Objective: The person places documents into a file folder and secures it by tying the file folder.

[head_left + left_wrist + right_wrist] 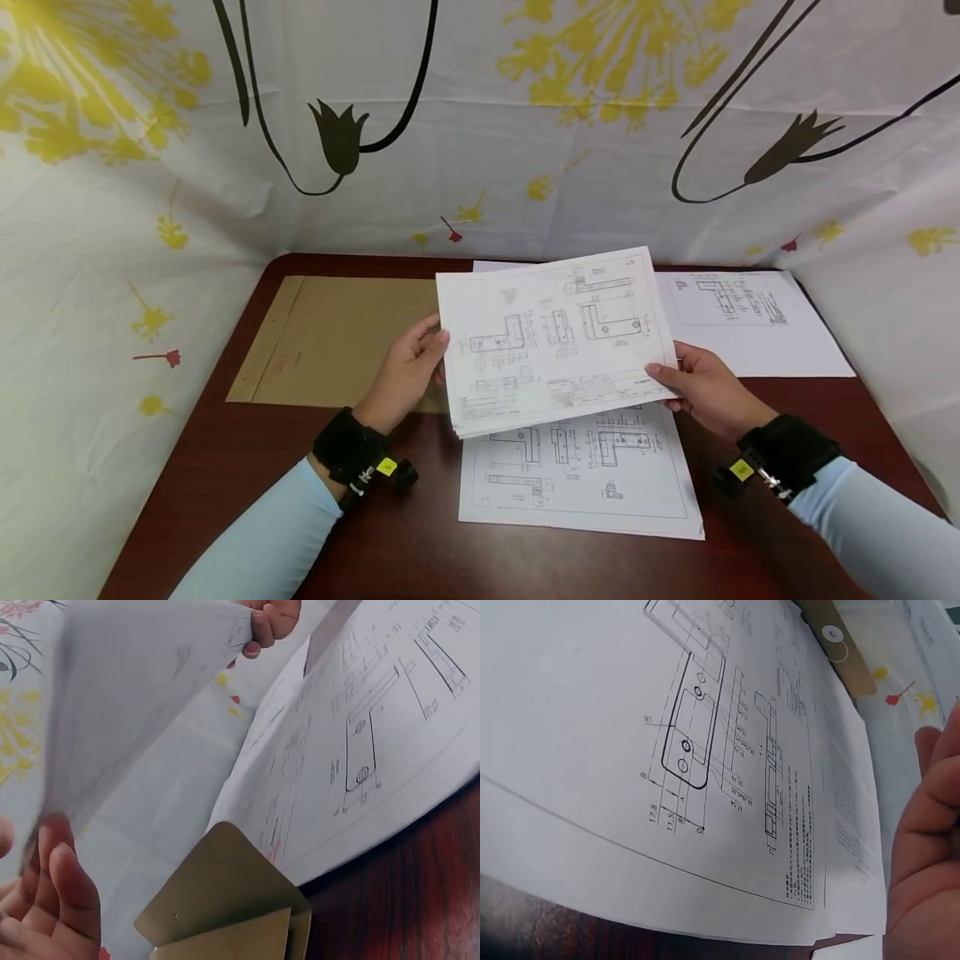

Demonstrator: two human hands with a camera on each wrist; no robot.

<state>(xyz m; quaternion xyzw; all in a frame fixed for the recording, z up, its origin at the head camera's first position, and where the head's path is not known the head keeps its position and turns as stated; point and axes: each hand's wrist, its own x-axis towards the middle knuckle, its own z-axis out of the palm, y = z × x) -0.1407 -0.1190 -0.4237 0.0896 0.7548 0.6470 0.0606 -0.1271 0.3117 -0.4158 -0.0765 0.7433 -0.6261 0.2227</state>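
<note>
Both hands hold up a stack of printed technical drawings (pixel 555 333), tilted above the table. My right hand (pixel 708 387) pinches its lower right corner, thumb on top and fingers beneath. At the left edge, my left hand (pixel 408 358) holds the stack, its thumb by the edge; in the left wrist view its fingers (pixel 71 877) touch the sheets' edge. Directly below lies a second pile of drawings (pixel 577 500), partly covered by the raised stack. The right wrist view shows drawing sheets (pixel 592 712) up close beside the right palm (pixel 930 862).
A brown kraft document folder (pixel 352 333) lies at the back left, its flap (pixel 225 870) seen in the left wrist view. More drawing sheets (pixel 780 350) lie at the back right. Patterned white cloth (pixel 480 167) hangs round the dark red table (pixel 390 542).
</note>
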